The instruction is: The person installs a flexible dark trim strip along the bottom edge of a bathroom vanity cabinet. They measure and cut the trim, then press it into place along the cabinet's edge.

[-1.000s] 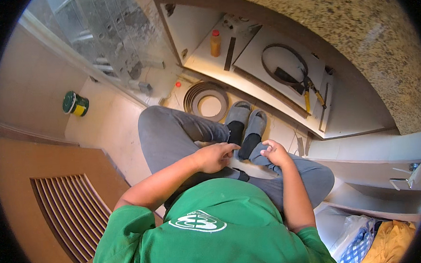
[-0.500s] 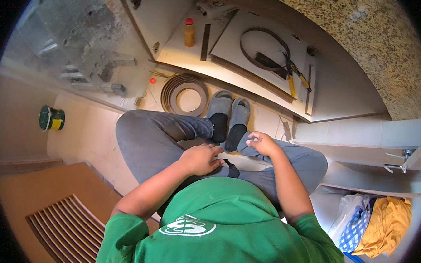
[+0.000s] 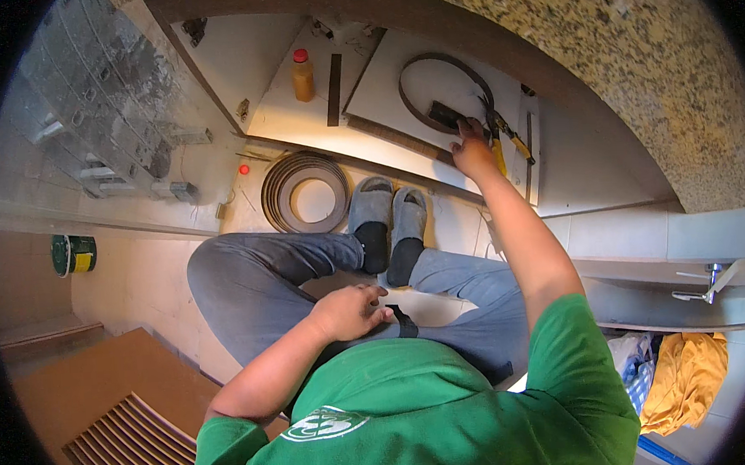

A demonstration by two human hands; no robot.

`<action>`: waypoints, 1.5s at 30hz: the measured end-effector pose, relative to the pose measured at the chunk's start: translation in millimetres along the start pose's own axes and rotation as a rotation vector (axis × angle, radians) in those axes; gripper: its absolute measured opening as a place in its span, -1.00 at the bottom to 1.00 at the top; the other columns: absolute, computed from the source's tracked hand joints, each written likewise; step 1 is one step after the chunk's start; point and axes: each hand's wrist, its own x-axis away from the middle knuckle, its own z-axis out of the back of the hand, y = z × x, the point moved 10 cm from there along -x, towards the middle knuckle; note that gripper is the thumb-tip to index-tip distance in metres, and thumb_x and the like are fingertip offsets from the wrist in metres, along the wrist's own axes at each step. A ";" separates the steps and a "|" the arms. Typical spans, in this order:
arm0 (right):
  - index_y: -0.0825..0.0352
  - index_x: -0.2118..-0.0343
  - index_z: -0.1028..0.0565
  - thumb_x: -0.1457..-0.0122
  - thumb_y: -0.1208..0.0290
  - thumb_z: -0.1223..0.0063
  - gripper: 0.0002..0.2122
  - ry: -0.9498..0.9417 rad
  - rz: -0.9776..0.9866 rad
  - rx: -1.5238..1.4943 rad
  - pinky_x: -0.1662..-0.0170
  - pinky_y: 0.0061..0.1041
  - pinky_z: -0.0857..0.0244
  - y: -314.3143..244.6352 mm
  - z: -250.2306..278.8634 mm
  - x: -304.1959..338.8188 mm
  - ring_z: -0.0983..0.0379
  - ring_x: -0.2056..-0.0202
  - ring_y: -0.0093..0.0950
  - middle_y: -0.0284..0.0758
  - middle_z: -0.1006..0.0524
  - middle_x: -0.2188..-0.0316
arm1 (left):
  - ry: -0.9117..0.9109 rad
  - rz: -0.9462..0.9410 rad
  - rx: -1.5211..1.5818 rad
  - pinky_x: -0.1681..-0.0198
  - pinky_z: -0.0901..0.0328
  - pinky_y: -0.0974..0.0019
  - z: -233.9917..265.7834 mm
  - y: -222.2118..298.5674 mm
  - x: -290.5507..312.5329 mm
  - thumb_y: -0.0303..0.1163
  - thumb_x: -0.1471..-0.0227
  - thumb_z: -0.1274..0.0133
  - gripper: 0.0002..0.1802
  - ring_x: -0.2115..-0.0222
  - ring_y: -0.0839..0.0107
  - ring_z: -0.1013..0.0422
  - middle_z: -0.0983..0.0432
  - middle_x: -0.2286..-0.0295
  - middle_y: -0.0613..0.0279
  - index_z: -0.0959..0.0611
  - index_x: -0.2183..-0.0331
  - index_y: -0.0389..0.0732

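My right hand point(image 3: 474, 153) reaches into the low cabinet, fingers stretched toward the near end of a dark, flat block point(image 3: 445, 115); thumb and forefinger look apart, and whether they touch it is hard to see. Close beside that hand lie pliers or cutters with yellow-and-black handles point(image 3: 498, 148). A loop of dark brown strip point(image 3: 404, 83) surrounds part of the block on a white panel point(image 3: 381, 74). Over my lap rests my left hand point(image 3: 350, 312), open and holding nothing, its fingers loosely bent and the thumb apart.
A coil of brown edging strip point(image 3: 271, 196) lies by my slippers. Inside the cabinet point(image 3: 300, 144) stands a red-capped bottle point(image 3: 303, 78). At left are a stepladder point(image 3: 125, 174), a green bucket point(image 3: 75, 255) and a slatted brown panel point(image 3: 143, 362). Granite point(image 3: 625, 76) overhangs at upper right.
My right hand has gone from above my knee forward into the cabinet, up to the dark block. The left hand has stayed over my lap. The whole view has shifted slightly.
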 end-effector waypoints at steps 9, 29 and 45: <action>0.21 0.24 -0.54 -0.05 0.42 -0.06 -0.81 -0.093 0.139 0.449 -0.05 -0.14 -0.18 -20.6 -1.9 -33.5 -0.28 -0.02 -0.23 -0.23 -0.46 0.13 | 0.010 -0.015 0.181 0.20 -0.37 0.13 13.0 -8.6 -6.3 -0.13 -0.09 -0.08 -0.51 0.29 0.00 -0.50 -0.57 0.35 -0.06 -0.53 0.09 -0.33; 0.46 0.12 -0.47 -0.05 0.57 -0.09 -0.71 0.059 0.084 -0.629 0.19 -0.54 -0.32 -46.8 264.8 206.5 -0.46 0.32 -0.50 -0.23 -0.55 0.35 | 0.944 -0.333 0.017 0.15 -0.34 0.17 103.3 59.0 98.0 -0.42 0.04 -0.22 -0.83 0.27 0.14 -0.47 -0.52 0.45 0.10 -0.57 0.53 -0.26; 0.37 0.31 -0.51 0.26 0.67 0.06 -0.67 0.183 0.327 -0.517 0.25 -0.39 -0.34 -44.7 359.3 211.3 -0.44 0.37 -0.15 -0.11 -0.49 0.42 | 0.518 0.362 -0.622 -0.32 0.37 -0.14 -67.9 -160.8 212.8 0.16 -0.05 0.17 -0.09 -0.30 -0.04 0.22 0.05 -0.26 -0.11 -0.13 -0.25 -0.25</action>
